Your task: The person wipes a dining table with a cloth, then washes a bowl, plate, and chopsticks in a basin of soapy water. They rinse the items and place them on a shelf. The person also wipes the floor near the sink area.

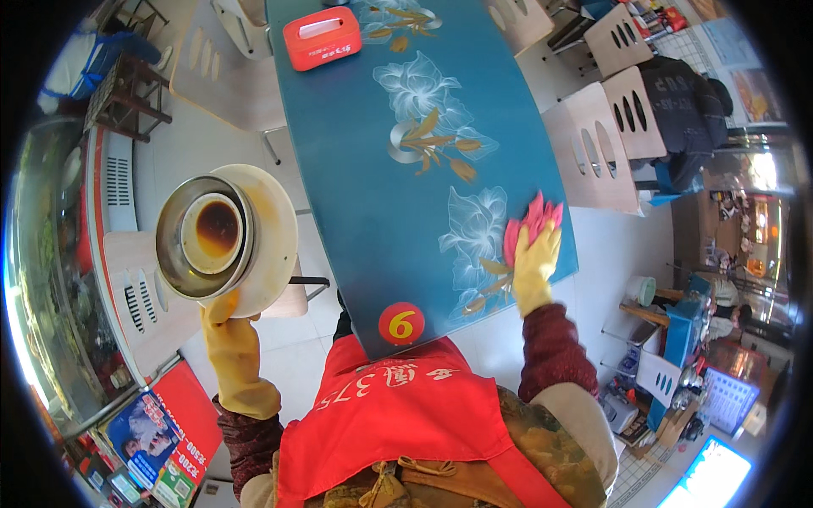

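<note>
My left hand (230,339), in a yellow rubber glove, holds a stack of dirty dishes out to the left of the table: a cream plate (275,229), a metal bowl (174,245) on it and a small cream bowl (216,230) with brown sauce inside. My right hand (535,262), also in a yellow glove, presses a pink cloth (529,222) flat on the blue table (373,169) near its right edge. The table top has white flower prints and a red round number sticker (401,323) at its near end.
A red tissue box (322,37) stands at the table's far end. Pale wooden chairs (597,148) line the right side, one with a dark jacket (682,110) over it. More chairs (220,76) stand at the left. A glass counter (51,271) runs along the far left.
</note>
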Action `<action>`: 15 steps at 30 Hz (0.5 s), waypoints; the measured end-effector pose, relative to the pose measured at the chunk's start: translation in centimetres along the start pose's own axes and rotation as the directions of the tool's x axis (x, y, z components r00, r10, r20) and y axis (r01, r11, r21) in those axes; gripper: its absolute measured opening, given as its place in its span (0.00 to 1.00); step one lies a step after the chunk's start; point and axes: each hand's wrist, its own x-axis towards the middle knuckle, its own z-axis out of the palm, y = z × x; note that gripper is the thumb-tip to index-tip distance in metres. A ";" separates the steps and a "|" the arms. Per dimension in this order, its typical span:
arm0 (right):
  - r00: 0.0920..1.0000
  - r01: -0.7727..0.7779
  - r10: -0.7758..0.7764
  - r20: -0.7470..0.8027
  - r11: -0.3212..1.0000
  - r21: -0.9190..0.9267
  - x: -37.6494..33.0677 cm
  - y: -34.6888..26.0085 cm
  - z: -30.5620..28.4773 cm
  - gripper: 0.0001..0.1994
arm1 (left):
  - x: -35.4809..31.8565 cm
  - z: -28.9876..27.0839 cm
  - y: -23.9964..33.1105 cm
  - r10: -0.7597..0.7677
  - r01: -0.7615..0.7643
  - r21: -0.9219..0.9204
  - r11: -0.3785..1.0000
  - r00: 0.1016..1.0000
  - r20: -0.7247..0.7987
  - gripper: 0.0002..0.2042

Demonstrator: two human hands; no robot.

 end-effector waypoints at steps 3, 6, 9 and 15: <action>0.987 0.159 -0.157 -0.032 0.984 0.084 -11.7 0.0 -2.4 0.41 | 0.8 -0.8 -0.1 -0.077 0.082 -0.161 0.984 0.996 0.032 0.09; 0.917 0.398 -0.388 -0.090 0.892 0.212 -19.7 -4.2 -4.2 0.41 | 1.1 -1.7 -0.3 -0.117 0.129 -0.262 0.957 0.991 0.060 0.09; 0.840 0.508 -0.539 0.060 0.820 0.265 -20.5 -9.6 -5.5 0.38 | 1.2 -2.5 -0.2 -0.076 0.087 -0.149 0.985 0.994 0.074 0.10; 0.501 0.810 -0.836 -0.225 0.361 0.462 -10.0 -21.6 -3.9 0.32 | 0.7 -1.9 1.5 -0.103 0.123 -0.138 0.983 0.984 0.145 0.08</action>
